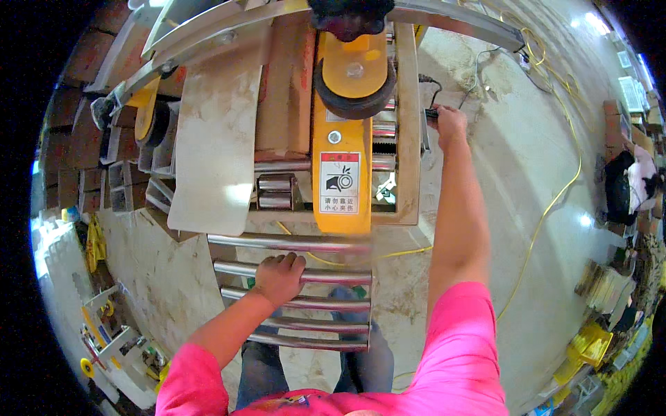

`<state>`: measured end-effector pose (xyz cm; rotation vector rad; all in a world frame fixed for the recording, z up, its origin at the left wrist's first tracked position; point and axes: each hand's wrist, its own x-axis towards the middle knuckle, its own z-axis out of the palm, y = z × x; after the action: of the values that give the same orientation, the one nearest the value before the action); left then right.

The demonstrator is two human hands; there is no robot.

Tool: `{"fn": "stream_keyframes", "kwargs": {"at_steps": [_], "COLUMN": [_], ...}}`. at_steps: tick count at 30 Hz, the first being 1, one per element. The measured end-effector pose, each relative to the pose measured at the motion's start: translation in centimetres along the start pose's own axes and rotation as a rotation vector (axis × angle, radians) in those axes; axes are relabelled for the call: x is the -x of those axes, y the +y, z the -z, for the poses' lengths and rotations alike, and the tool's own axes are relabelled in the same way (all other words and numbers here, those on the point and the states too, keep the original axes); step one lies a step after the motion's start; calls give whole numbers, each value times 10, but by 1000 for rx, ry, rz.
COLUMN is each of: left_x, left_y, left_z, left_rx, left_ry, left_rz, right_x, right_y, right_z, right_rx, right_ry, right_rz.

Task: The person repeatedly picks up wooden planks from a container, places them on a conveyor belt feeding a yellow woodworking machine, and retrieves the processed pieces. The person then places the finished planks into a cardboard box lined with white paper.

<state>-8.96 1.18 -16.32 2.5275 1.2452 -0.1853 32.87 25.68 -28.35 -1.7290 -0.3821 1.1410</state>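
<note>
My left hand (281, 275) is closed over a metal conveyor roller (335, 276), one of several steel rollers in front of my legs. Reaching forward, my right hand (450, 124) grips a small black part (431, 113) at the outer side of the machine's frame (408, 200). Fingers partly hide that part, and a short black cable (433, 83) runs just beyond it. Between my arms stands what looks like a carton sealing machine. Its yellow housing (343, 224) bears a hand-pinch warning label (339, 182), and a dark-rimmed wheel (354, 101) sits above it. A cardboard box (286, 88) lies left of the housing.
A pale flat panel (216, 145) flanks the machine on the left. Overhead crosses a metal bar (463, 23) with a black knob (353, 15). A yellow cable (554, 200) trails over the floor at right. Stacked cartons (65, 140) stand at far left; a yellow crate (593, 343) is at lower right.
</note>
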Motion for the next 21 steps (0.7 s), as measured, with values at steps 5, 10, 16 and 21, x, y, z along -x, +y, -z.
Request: {"fn": "stream_keyframes", "kwargs": {"at_steps": [5,10,16,21], "left_x": [1,1,-1,10], "left_y": [2,3,4,-5], "left_z": [7,6,14,1], "left_rx": [-4,-10,17,29], "left_ry": [-39,-112,-103,-92], "left_rz": [2,41,23,29], "right_x": [16,45,49,73], "right_y": [-35,-57,-55,-61], "right_z": [3,2,11,5], "right_rx": [-22,-71,5,-28], "right_ry": [-15,4,4,-12], "right_rz": [119,219,260,208]}}
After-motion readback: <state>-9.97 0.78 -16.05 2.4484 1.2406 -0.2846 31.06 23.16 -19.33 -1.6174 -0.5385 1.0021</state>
